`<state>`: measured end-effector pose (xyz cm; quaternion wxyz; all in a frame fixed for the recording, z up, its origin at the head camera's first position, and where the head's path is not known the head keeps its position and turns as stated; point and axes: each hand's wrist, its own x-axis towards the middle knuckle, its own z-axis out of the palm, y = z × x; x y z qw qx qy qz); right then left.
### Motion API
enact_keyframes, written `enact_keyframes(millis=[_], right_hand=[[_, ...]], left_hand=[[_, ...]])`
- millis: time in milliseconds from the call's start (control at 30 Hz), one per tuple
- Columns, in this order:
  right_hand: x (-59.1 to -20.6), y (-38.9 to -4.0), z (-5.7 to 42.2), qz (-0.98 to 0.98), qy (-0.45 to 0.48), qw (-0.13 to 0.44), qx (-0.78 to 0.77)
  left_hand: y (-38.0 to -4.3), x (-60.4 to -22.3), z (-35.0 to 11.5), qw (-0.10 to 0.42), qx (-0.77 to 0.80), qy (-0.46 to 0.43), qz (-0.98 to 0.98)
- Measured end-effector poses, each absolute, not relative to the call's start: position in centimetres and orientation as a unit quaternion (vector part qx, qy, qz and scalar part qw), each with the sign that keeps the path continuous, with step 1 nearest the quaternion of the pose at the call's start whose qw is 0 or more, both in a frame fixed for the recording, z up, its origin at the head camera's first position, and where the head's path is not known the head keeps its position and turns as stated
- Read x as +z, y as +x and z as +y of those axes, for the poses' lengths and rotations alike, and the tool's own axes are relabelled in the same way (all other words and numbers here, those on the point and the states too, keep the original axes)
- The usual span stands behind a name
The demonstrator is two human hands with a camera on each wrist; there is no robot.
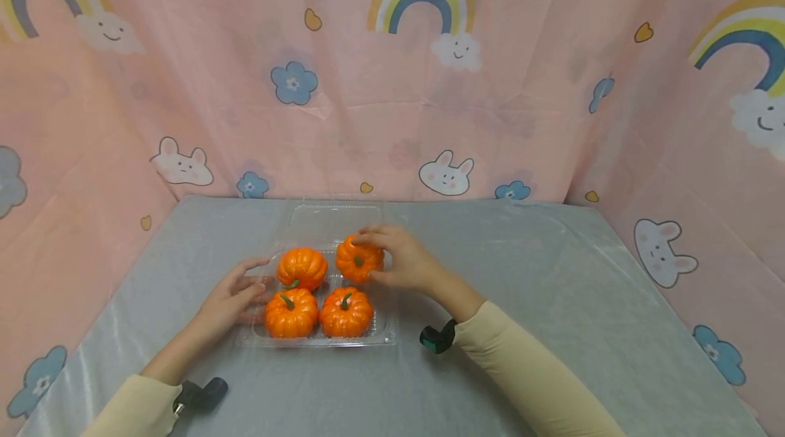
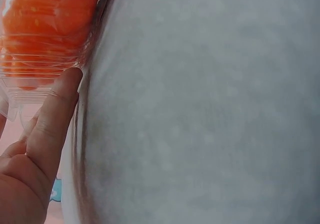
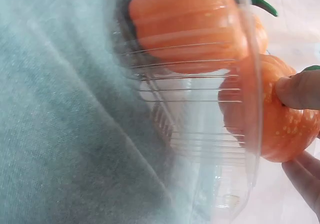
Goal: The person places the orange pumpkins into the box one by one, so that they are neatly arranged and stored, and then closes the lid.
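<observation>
A small orange toy pumpkin is in my right hand, pinched between thumb and fingers at the back right of a clear plastic box. In the right wrist view the held pumpkin is tilted and partly above the box rim. Three more pumpkins sit in the box: one at the back left, one at the front left, one at the front right. My left hand rests its fingers against the box's left side; its fingertip touches the ribbed wall.
The box's clear lid lies folded open toward the back. Grey cloth covers the table. A pink printed curtain stands behind and along both sides. Dark straps with devices are on both wrists.
</observation>
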<state>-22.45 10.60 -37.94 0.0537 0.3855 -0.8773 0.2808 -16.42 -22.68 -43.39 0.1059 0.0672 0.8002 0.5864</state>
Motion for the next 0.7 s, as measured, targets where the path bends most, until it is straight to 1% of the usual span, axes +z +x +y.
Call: enact_keyframes(millis=[100, 233, 700], right_hand=[[-38.13, -22.39, 10.48, -0.877, 0.401, 0.063, 0.259], [-38.35, -22.29, 10.37, -0.876, 0.411, 0.061, 0.244], [-38.64, -22.02, 10.11, -0.874, 0.420, 0.062, 0.237]], left_hand=[[-16.40, -43.28, -22.69, 0.106, 0.583, 0.068, 0.803], [-16.36, -43.18, -22.70, 0.108, 0.581, 0.068, 0.804], [-16.37, -43.46, -22.70, 0.108, 0.587, 0.069, 0.799]])
